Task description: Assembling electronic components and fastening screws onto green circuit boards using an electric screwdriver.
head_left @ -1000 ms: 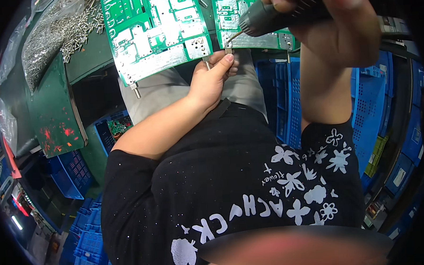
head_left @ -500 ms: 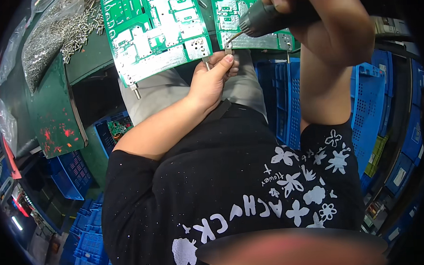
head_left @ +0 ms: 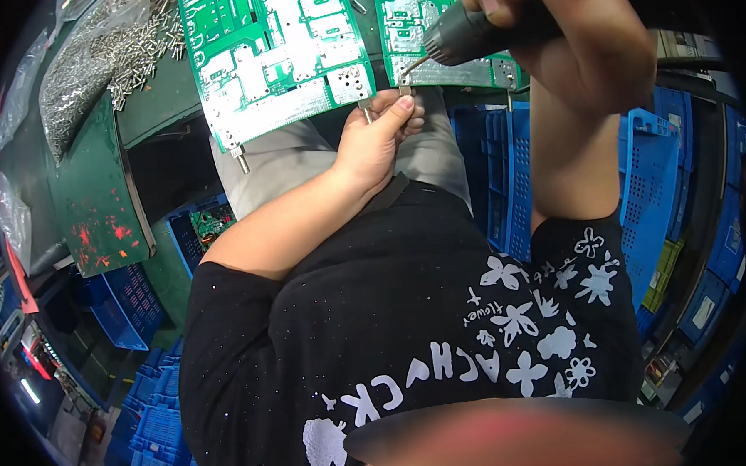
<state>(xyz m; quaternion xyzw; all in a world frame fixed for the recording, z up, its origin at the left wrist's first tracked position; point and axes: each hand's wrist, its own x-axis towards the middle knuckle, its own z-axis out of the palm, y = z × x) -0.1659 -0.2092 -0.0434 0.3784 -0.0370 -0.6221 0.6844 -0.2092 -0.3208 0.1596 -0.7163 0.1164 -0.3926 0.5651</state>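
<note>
Two green circuit boards with silvery solder side up lie side by side, a left circuit board (head_left: 287,74) and a right circuit board (head_left: 399,36). My right hand (head_left: 590,53) is wrapped round a dark power screwdriver (head_left: 473,39). Its thin bit (head_left: 416,64) slants down to the near left corner of the right board. Below that corner, my left hand (head_left: 375,145) pinches a small metal bracket (head_left: 405,90) between thumb and fingers. Metal posts (head_left: 242,162) stick out from the near edge of the left board, one of them close to my left fingers.
A clear plastic bag (head_left: 80,96) spills many small metal pins (head_left: 139,64) onto the dark green bench (head_left: 158,105) at the left. Blue plastic crates (head_left: 649,171) stand to the right, with more blue crates (head_left: 161,421) at the lower left. Another crate holds populated circuit boards (head_left: 212,225).
Both hands keep nearly the same pose. The right board, bracket and left fingertips have shifted very slightly to the right; the screwdriver bit stays at the board's corner.
</note>
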